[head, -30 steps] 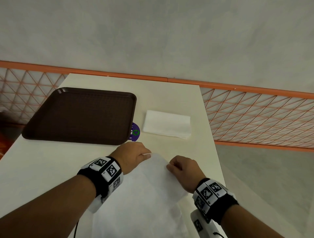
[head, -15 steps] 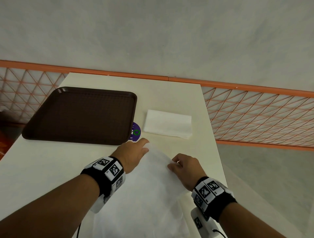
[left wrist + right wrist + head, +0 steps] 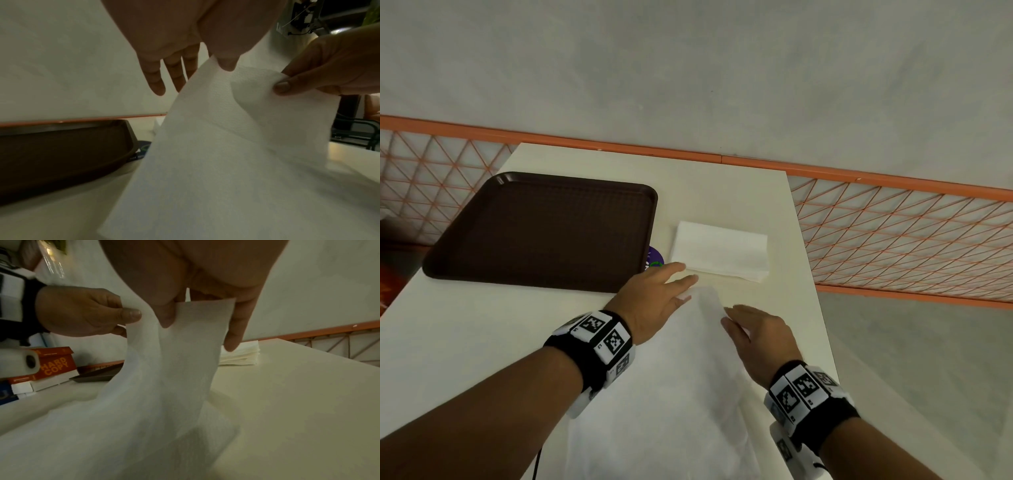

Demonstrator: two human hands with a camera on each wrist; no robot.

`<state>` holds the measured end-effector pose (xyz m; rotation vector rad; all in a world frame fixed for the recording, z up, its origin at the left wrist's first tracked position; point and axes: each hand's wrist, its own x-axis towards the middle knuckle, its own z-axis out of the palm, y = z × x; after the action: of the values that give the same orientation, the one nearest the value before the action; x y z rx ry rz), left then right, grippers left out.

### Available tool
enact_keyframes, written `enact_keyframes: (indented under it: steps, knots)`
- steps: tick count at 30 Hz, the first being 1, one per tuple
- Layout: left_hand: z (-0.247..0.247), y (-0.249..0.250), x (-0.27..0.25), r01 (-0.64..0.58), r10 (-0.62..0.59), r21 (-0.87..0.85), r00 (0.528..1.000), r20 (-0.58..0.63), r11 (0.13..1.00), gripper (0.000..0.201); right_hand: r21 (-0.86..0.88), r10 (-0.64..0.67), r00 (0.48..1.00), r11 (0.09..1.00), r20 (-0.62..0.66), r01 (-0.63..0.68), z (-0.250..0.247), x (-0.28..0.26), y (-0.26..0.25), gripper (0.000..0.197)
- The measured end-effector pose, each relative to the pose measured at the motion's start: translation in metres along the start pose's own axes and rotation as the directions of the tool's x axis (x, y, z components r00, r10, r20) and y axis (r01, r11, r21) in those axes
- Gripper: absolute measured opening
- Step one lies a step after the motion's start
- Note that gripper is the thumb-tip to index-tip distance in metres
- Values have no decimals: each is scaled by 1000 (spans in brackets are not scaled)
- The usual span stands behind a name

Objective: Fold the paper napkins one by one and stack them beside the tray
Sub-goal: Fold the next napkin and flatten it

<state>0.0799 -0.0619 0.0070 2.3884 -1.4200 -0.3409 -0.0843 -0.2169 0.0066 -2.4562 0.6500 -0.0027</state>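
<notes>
my left hand (image 3: 654, 301) pinches the far edge of the napkin (image 3: 671, 394) between thumb and a finger, the other fingers are stretched forward. my right hand (image 3: 755, 337) pinches the same edge beside it — thumb on one side, fingers on the other. the far part of the napkin is lifted from the table (image 3: 482, 342), the near part lies on it in front of me. the stack of folded napkins (image 3: 720, 250) lies just right of the brown tray (image 3: 544, 233) — near my left fingertips. some books (image 3: 47, 369) lie far to the left.
</notes>
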Motion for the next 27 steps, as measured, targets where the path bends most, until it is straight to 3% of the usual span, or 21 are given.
enact_keyframes:
  steps: [4, 6, 9, 15, 20, 22, 27]
  knots:
    - [-15, 8, 4, -73, 31, -263, 986, -163, 962, 50, 135, -53, 998, 989, -25, 56, -8, 5, -1, 25]
    - [-25, 12, 7, -25, -55, -355, 976, -212, 934, 41, 213, -14, 1000, 977, 3, 13, -15, 8, 2, 16]
    - [-35, 13, 11, 87, -205, -461, 956, -212, 883, 38, 199, 18, 1000, 980, -7, -17, -30, 14, 4, 19]
    - [-37, 8, 11, 278, -388, -570, 918, -78, 773, 31, 133, 14, 999, 991, -52, -7, -67, 32, -5, 15]
    - [-42, 10, 6, 368, -430, -723, 896, 109, 585, 18, -10, 19, 996, 1000, 85, -19, -88, 47, -14, 22]
    - [-37, 5, 5, 370, -412, -701, 903, 118, 610, 17, -70, 46, 990, 997, 135, -37, -87, 51, -13, 20]
    - [-8, -4, -1, 361, -386, -398, 922, 19, 843, 19, -155, 81, 982, 986, 169, -55, -55, 48, -5, 16]
